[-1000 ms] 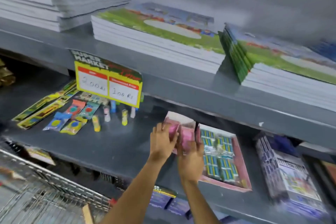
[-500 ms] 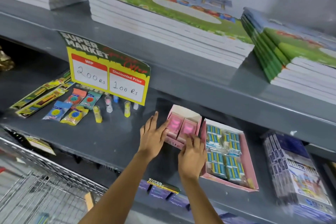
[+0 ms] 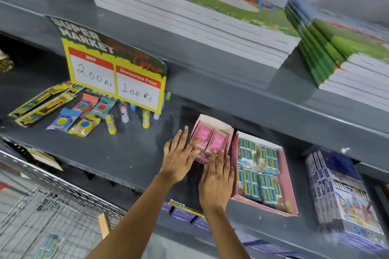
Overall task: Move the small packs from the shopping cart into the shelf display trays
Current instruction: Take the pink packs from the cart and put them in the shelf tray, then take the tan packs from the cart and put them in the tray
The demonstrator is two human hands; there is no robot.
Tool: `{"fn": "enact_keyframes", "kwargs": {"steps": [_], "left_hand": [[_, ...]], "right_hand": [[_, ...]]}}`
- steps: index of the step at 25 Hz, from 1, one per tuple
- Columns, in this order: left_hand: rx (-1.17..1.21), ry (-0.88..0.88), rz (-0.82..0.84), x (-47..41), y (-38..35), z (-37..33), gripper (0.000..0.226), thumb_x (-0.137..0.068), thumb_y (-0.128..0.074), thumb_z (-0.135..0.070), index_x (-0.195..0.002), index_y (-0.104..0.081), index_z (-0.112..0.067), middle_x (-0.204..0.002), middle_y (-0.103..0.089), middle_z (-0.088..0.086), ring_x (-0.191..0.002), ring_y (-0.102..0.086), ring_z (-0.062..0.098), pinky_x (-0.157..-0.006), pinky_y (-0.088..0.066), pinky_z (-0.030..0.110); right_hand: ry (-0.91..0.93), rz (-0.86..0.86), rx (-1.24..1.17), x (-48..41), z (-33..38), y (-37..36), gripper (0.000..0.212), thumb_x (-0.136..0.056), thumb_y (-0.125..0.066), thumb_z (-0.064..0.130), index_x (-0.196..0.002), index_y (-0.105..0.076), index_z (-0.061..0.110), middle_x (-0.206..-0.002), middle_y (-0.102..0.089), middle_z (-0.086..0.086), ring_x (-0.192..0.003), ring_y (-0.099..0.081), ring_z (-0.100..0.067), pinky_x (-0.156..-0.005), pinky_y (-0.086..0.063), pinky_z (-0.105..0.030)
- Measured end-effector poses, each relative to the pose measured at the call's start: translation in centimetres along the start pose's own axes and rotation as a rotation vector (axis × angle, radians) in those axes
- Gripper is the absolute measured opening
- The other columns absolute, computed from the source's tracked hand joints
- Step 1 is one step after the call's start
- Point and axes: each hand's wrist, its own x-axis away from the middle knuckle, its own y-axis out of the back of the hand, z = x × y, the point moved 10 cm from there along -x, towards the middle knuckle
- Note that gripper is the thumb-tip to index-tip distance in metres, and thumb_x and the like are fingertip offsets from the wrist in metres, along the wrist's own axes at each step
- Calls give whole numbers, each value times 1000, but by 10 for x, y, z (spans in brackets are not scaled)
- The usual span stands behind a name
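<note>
Both hands lie flat, fingers spread: left hand (image 3: 179, 159) and right hand (image 3: 216, 176) seating two pink packs (image 3: 207, 140) in the small pink cardboard tray (image 3: 228, 132) on the grey shelf (image 3: 117, 149). Next, likely another reach to the wire cart (image 3: 52, 212).

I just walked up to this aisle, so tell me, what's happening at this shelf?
A person is stocking the grey shelf. Both hands lie flat, fingers spread: the left hand and right hand press on the front of a small pink tray holding two pink packs. Beside it on the right sits a larger pink tray of blue packs. The wire cart stands lower left.
</note>
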Motion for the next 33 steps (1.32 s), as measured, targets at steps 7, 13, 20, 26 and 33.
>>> {"fn": "enact_keyframes", "kwargs": {"steps": [7,13,20,26,33], "left_hand": [[144,-118,-100,24,28,-6,56,-89,0,-58,-142,-7,-41,-157,4,-2,-144,-3,13,-110,-14,45],[233,86,-390,87,93,86,59,-91,-3,-59,-140,-21,-32,-154,-14,5,-139,-20,15,-100,-20,34],[209,785,-547,267,87,292,56,-92,-12,-55,-141,-28,-33,-156,-20,4,-141,-20,24,-111,-18,57],[212,1127,-123,364,-59,341,49,-98,-27,-42,-144,-21,-27,-157,-14,8,-143,-11,26,-114,-13,57],[268,1046,409,374,-232,292,64,-93,-32,-53,-146,-3,-30,-158,6,11,-144,4,30,-115,-8,49]], "right_hand": [[-37,20,-110,2,-2,-3,54,-98,-42,25,-145,-18,13,-150,-31,-16,-137,-29,-35,-110,-22,-49],[233,-12,-416,43,101,11,48,-96,-30,37,-135,-41,11,-141,-47,-16,-130,-40,-29,-103,-33,-44],[607,263,-640,146,249,-49,33,-90,-40,18,-118,-56,14,-120,-64,-8,-105,-53,-20,-86,-41,-34],[525,832,-292,232,251,-220,47,-92,-49,15,-137,-37,12,-143,-43,-12,-124,-45,-28,-99,-41,-39],[253,856,-83,248,213,-324,53,-86,-52,3,-136,-35,8,-138,-42,-17,-114,-50,-35,-89,-44,-41]]}}
